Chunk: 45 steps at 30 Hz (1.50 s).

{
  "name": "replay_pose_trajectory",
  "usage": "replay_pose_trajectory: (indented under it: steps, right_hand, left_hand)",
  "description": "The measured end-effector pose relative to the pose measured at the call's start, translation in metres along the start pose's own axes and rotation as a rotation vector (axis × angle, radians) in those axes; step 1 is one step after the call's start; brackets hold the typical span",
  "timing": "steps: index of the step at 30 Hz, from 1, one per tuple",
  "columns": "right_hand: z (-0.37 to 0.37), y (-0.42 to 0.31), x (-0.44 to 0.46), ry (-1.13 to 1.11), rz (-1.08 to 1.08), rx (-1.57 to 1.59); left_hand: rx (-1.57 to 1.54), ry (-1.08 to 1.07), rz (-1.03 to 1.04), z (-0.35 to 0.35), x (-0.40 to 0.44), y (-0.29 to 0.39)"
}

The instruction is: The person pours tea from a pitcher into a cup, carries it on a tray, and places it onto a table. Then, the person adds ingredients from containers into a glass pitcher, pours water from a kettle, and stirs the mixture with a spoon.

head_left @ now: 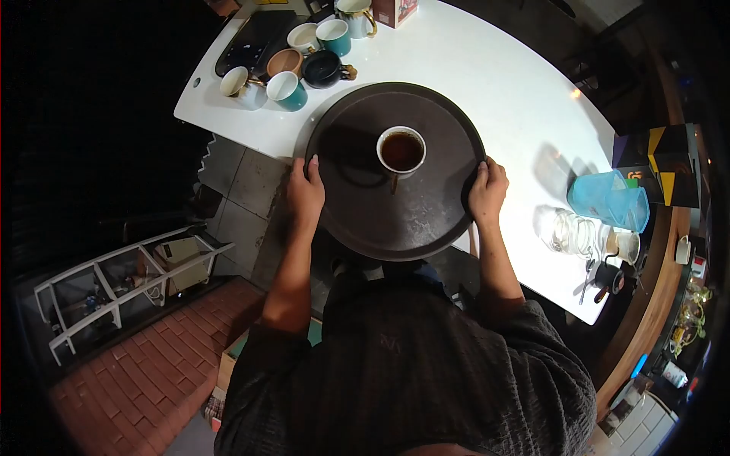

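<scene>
A round dark brown serving tray [411, 224] is held level in front of my body, its far part over the white table. My left hand [306, 186] grips the tray's left rim, with the thumb on top. On the right rim my right hand [488, 185] does the same, its fingers partly hidden beneath. One white cup [401, 150] with dark brown liquid stands upright a little above the tray's middle. Its gold-coloured handle points toward me. Neither hand touches the cup.
Several mugs, among them a teal mug [287, 92] and a black cup [322, 70], crowd the table's [487, 68] far left. Blue plastic containers [601, 196], glassware [574, 232] and a black box [658, 163] stand at the right. A red brick ledge [152, 357] lies lower left.
</scene>
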State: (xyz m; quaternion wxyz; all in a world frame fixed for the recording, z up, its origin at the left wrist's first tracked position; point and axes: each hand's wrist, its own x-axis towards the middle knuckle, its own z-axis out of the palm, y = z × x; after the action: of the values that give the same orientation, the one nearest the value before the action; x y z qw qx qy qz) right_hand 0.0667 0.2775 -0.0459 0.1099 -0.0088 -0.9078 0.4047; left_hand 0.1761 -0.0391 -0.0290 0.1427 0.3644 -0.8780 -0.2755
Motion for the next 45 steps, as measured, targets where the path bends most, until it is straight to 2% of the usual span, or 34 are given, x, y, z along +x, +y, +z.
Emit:
replay_pose_trajectory:
  steps: [5,7,10,15,18,20,23,26,30,33,35,39,41,45]
  right_hand:
    - [-0.022,-0.020,-0.024,-0.046,-0.007,0.112]
    - [-0.032,-0.041,-0.040,-0.078,0.134,0.277]
    - [-0.042,-0.077,-0.063,-0.173,0.158,0.427]
    - [-0.043,-0.159,-0.120,-0.336,0.211,0.596]
    - [-0.029,-0.204,-0.160,-0.425,0.214,0.605]
    - [-0.013,-0.225,-0.183,-0.478,0.157,0.609]
    - [0.014,-0.259,-0.216,-0.578,0.121,0.672]
    - [0.043,-0.288,-0.241,-0.687,0.128,0.713]
    - [0.082,-0.328,-0.264,-0.840,0.068,0.741]
    - [0.119,-0.356,-0.272,-0.884,0.044,0.764]
    - [0.144,-0.376,-0.272,-0.914,0.040,0.762]
    - [0.197,-0.426,-0.261,-0.963,0.035,0.766]
    - [0.224,-0.450,-0.249,-0.980,0.040,0.770]
    - [0.280,-0.504,-0.218,-1.033,0.077,0.849]
  left_hand:
    - [-0.103,-0.046,-0.016,-0.043,-0.020,-0.005]
    - [-0.155,-0.039,-0.042,-0.066,-0.030,-0.011]
    - [-0.224,-0.020,-0.074,-0.106,-0.046,-0.027]
    - [-0.326,0.089,-0.115,-0.171,-0.072,-0.096]
    - [-0.390,0.139,-0.187,-0.223,-0.092,-0.137]
    - [-0.367,0.161,-0.275,-0.262,-0.108,-0.157]
    - [-0.291,0.256,-0.300,-0.303,-0.131,-0.203]
    - [-0.438,0.288,-0.332,-0.333,-0.152,-0.247]
    - [-0.453,0.354,-0.442,-0.366,-0.170,-0.283]
    - [-0.560,0.388,-0.463,-0.373,-0.164,-0.315]
    - [-0.663,0.482,-0.519,-0.382,-0.153,-0.321]
    - [-0.702,0.551,-0.583,-0.386,-0.109,-0.354]
    - [-0.875,0.609,-0.590,-0.395,-0.078,-0.357]
    - [-0.798,0.634,-0.614,-0.422,-0.005,-0.345]
